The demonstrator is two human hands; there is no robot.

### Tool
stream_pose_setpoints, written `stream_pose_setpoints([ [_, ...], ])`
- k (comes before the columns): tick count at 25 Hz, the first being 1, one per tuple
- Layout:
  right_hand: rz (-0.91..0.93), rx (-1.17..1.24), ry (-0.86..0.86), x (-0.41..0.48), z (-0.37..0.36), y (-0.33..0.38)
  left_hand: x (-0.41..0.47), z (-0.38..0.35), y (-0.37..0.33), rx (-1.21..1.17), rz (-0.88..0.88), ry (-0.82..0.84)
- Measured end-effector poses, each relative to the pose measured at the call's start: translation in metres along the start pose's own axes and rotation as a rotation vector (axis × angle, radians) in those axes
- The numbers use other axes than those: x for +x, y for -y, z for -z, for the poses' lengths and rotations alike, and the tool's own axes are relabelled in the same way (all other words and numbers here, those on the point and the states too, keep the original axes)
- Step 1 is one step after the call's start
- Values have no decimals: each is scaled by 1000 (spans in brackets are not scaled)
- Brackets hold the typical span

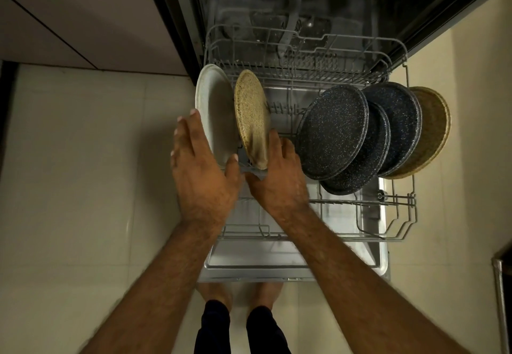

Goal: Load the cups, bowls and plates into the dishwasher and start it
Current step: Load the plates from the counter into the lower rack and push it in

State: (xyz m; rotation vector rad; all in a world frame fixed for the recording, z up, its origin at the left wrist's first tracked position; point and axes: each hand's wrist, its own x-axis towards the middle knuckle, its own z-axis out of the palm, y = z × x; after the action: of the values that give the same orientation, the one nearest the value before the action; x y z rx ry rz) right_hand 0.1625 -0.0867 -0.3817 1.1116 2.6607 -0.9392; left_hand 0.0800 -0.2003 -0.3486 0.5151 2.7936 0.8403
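The dishwasher's lower rack (399, 204) is pulled out over the open door. A white plate (214, 107) stands on edge at the rack's left end, with a tan speckled plate (250, 109) upright just right of it. My left hand (202, 170) lies with straight fingers along the white plate's near rim, thumb by its lower edge. My right hand (277, 176) rests flat against the lower right edge of the tan plate. At the right end stand three dark speckled plates (332, 132) and a tan plate (435, 129) behind them.
The dishwasher door (277, 259) lies open towards my feet. The dark tub (304, 7) is behind the rack. Pale tiled floor lies left and right. Cabinet fronts rise at the upper left. A metal object edge (502, 284) shows at the far right.
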Motion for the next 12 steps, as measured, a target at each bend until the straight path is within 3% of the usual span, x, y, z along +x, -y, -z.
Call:
stream_pose_setpoints([
  [12, 56, -204, -5, -80, 28, -58, -95, -13, -8, 141, -123, 109],
])
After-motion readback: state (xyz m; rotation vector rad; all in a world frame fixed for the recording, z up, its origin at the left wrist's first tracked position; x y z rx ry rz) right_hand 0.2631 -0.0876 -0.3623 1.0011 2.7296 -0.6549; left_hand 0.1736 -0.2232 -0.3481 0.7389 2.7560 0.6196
